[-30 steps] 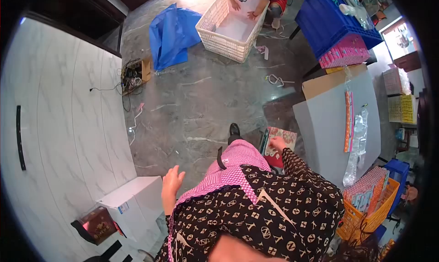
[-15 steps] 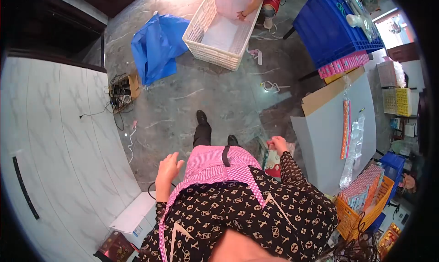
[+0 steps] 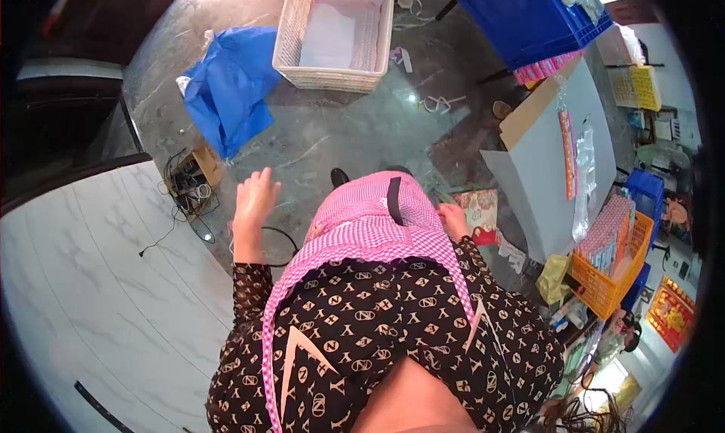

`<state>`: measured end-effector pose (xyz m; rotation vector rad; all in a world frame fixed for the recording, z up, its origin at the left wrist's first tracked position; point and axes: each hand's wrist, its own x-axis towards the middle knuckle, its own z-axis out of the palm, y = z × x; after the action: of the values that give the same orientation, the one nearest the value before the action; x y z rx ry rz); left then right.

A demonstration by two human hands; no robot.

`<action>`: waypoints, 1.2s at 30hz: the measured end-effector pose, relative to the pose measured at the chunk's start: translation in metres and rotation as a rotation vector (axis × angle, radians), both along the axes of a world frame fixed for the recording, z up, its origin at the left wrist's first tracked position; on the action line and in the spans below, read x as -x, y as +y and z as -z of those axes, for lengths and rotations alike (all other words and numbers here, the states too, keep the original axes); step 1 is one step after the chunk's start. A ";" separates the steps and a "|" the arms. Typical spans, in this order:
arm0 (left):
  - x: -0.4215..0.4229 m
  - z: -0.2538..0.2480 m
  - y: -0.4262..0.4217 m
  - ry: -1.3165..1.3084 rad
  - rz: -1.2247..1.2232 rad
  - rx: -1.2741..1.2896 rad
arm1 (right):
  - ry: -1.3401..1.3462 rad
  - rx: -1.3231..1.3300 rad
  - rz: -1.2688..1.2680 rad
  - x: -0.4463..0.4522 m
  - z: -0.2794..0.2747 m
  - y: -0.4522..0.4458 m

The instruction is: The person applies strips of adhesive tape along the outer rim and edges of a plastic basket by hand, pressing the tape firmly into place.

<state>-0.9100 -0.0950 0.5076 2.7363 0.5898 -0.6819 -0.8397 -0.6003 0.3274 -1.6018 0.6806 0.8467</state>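
Note:
My left hand (image 3: 256,199) is held out at the left of my body, its fingers spread and nothing in it. At the right side of the pink checked apron (image 3: 366,206) hangs my right hand (image 3: 453,220), fingers curled, near a patterned bag (image 3: 479,211) on the floor. Whether that hand touches or holds anything cannot be made out. My shoes show just beyond the apron.
A white basket (image 3: 332,80) stands ahead, with a blue sheet (image 3: 230,86) to its left. Cables spill round a small box (image 3: 205,166). On the right are a grey-topped table (image 3: 540,157), a blue crate (image 3: 521,25) and an orange basket (image 3: 602,286).
My view has shifted forward and turned, so the basket and blue sheet sit higher and further left. The other person at the basket has mostly left the view. My left hand is further forward.

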 end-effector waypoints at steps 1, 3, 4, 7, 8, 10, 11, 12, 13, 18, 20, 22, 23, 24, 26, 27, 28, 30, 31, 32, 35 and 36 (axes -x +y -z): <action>-0.008 0.005 0.003 0.015 0.007 0.013 | 0.015 0.013 0.007 -0.001 -0.002 0.005; -0.030 0.017 0.006 -0.119 0.111 0.039 | -0.159 0.182 -0.231 -0.008 -0.006 0.014; -0.040 0.022 0.004 -0.120 0.131 0.068 | -0.165 0.167 -0.185 -0.010 -0.008 0.017; -0.074 0.026 -0.007 -0.042 0.187 0.159 | -0.019 0.113 -0.151 -0.025 -0.006 0.012; -0.083 0.030 -0.010 -0.038 0.175 0.204 | 0.025 0.103 -0.080 -0.028 0.005 0.006; -0.103 0.031 -0.013 -0.028 0.160 0.207 | -0.087 0.141 -0.312 -0.039 0.035 -0.017; -0.113 0.031 -0.014 -0.032 0.145 0.213 | -0.213 0.178 -0.544 -0.047 0.051 -0.030; -0.120 0.032 -0.014 -0.013 0.136 0.207 | -0.390 0.124 -0.638 -0.055 0.074 -0.046; -0.130 0.034 -0.012 0.002 0.103 0.172 | -0.381 0.108 -0.644 -0.081 0.080 -0.048; -0.188 0.023 -0.011 0.134 0.044 0.101 | 0.139 0.078 -0.201 -0.237 0.056 0.000; -0.220 0.023 -0.015 0.076 -0.038 0.208 | 0.031 0.107 -0.152 -0.315 0.040 0.031; -0.257 0.025 -0.020 0.075 -0.030 0.226 | -0.067 0.059 -0.141 -0.372 0.045 0.050; -0.273 0.032 -0.020 0.042 -0.025 0.236 | -0.068 0.003 -0.104 -0.395 0.045 0.058; -0.283 0.047 -0.019 -0.045 -0.022 0.271 | -0.048 0.012 -0.104 -0.412 0.040 0.069; -0.306 0.073 -0.016 -0.069 -0.059 0.371 | -0.060 0.041 -0.068 -0.436 0.040 0.100; -0.318 0.088 -0.012 -0.108 -0.085 0.461 | -0.043 0.053 -0.066 -0.437 0.052 0.110; -0.328 0.103 -0.008 -0.089 -0.085 0.477 | -0.034 0.034 -0.068 -0.435 0.062 0.118; -0.351 0.142 0.003 -0.047 0.027 0.491 | -0.027 0.007 -0.093 -0.427 0.085 0.138; -0.361 0.166 0.009 -0.030 0.032 0.513 | -0.006 0.025 -0.084 -0.419 0.091 0.154; -0.369 0.189 0.013 -0.066 0.028 0.545 | -0.001 0.010 -0.075 -0.408 0.102 0.167; -0.390 0.262 0.020 -0.081 -0.011 0.597 | 0.098 -0.016 -0.044 -0.384 0.139 0.203; -0.396 0.287 0.021 -0.057 0.014 0.594 | 0.106 0.025 -0.070 -0.378 0.153 0.216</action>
<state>-0.5142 -0.0742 0.2209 2.1972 0.2902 -0.6517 -0.4620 -0.3839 0.1747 -1.6197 0.7156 0.9838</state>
